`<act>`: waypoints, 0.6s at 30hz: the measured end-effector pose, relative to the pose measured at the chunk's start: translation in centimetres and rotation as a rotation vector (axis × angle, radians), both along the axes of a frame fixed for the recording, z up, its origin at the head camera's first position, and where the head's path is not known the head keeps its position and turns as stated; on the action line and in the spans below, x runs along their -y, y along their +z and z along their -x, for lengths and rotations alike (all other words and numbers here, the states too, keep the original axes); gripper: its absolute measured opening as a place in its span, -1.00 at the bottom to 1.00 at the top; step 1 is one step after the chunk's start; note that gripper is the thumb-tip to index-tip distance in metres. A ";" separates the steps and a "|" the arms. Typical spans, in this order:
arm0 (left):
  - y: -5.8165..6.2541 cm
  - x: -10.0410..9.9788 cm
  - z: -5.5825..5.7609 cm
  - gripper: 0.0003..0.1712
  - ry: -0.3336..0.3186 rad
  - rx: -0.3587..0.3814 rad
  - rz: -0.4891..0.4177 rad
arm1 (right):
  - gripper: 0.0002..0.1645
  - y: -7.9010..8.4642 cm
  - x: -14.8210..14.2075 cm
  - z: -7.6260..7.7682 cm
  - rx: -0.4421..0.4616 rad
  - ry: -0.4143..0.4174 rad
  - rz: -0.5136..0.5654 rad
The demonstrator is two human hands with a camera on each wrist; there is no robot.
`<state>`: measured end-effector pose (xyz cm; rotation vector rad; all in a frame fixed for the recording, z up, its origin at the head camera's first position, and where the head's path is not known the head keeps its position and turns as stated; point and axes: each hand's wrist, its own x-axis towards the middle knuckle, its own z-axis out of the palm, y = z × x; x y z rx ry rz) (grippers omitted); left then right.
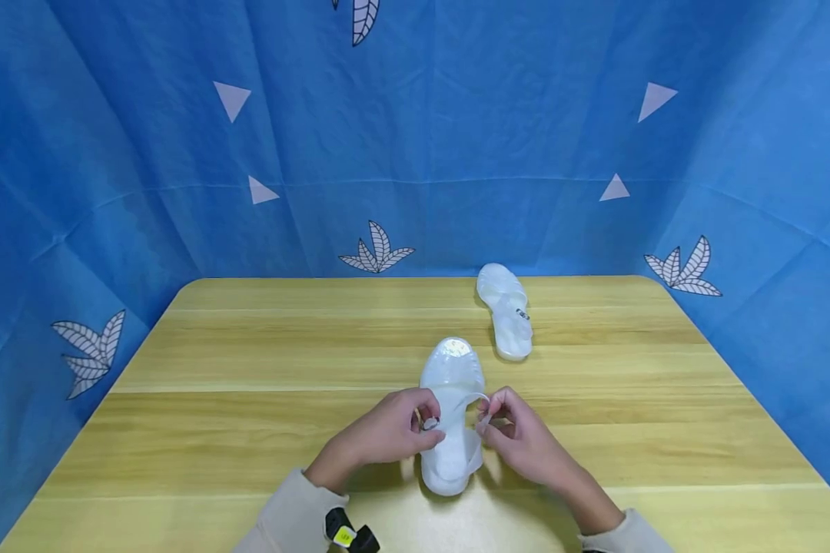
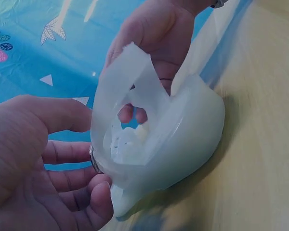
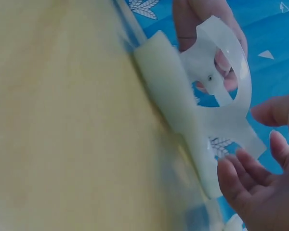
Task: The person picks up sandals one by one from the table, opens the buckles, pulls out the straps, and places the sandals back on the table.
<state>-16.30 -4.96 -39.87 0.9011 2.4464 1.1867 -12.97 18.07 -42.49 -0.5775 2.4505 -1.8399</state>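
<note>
A white, translucent sandal [image 1: 449,369] lies lengthwise on the table with its toe end pointing away from me. Its loose straps stand up from the sole, as the left wrist view shows with the raised strap [image 2: 127,72]. My left hand [image 1: 394,430] pinches the strap with a small dark-rimmed buckle [image 1: 430,423] on the sandal's left side. On the right side, my right hand [image 1: 522,442] holds the side strap [image 3: 231,125] between thumb and fingers. A second white sandal [image 1: 505,307] lies farther back, slightly to the right, beyond reach of both hands.
The wooden table [image 1: 214,430] has rounded far corners. Behind it and along both sides hangs a blue cloth [image 1: 456,138] printed with white leaves and triangles. A black band with a yellow-green face [image 1: 346,535] is on the left sleeve.
</note>
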 end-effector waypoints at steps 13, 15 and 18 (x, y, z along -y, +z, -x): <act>-0.4 2.4 1.2 -0.79 0.006 0.180 -0.032 | -0.80 2.4 2.6 1.6 -0.360 -0.181 -0.218; -0.5 2.5 1.3 -0.78 -0.030 0.244 -0.034 | -0.83 2.7 3.2 1.7 -0.438 -0.167 -0.287; -0.7 2.5 1.3 -0.79 -0.093 0.305 -0.054 | -0.85 3.0 4.2 1.8 -0.477 -0.094 -0.364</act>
